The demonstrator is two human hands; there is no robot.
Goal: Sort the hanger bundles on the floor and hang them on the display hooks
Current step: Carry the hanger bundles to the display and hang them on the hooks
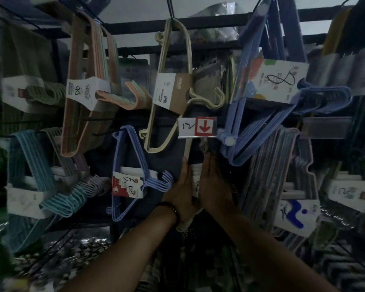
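Between the two raised hands, low at the centre of the display wall, a cream hanger bundle (190, 187) is pressed flat: the left hand (182, 191), with a dark bracelet at the wrist, grips its left edge with the fingers stretched upward, while the right hand (214, 186) lies open-palmed against its right side, fingers together and pointing up; whether the right fingers curl around anything I cannot tell. Much of the bundle is hidden by the hands, but a pale bar rises from between them toward the price tag (196, 126) marked 12 with a red arrow, and a pale rounded end shows below the left wrist, so its long axis seems to run nearly vertical, tilted slightly to the right at the top. The upper end touches or passes just behind the tag; the hook it must catch is not visible, probably behind that tag. Both hands sit equally close, the left holding and the right steadying, so the lift likely goes straight up along the bundle's length. Just left hangs a blue wire hanger bundle (133, 173) with a red-and-white label, above it a beige hanger bundle (171, 89) in a brown sleeve, and to the right a large blue plastic hanger bundle (259, 106), close enough to snag.
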